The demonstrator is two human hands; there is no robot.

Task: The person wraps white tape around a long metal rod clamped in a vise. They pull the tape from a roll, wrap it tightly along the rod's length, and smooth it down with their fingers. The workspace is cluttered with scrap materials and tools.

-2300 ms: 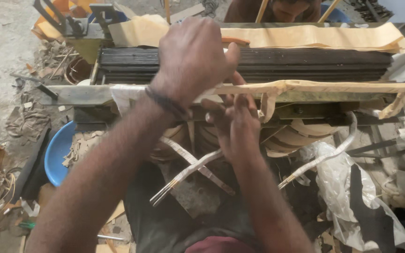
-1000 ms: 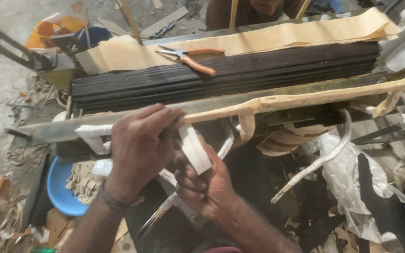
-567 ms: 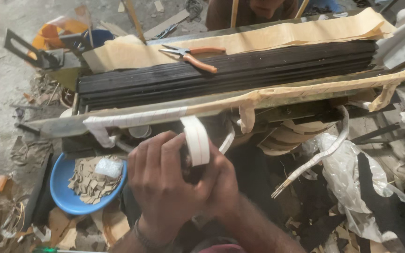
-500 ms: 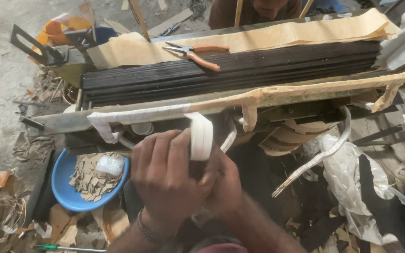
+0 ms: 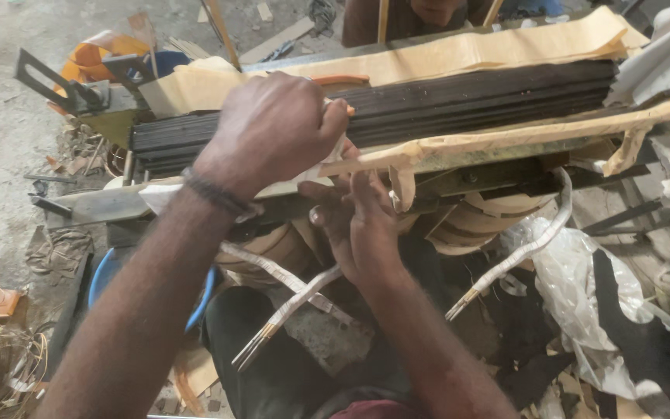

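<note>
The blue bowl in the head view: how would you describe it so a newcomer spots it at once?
Start at the long stack of dark strips lying across the bench, then drop to the floor at its left end. The blue bowl sits there, mostly hidden behind the left forearm. It is the only round, bright blue thing among the brown scraps.

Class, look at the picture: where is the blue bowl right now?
The blue bowl sits low on the left, on the floor below the bench, mostly hidden behind the left forearm.
</note>
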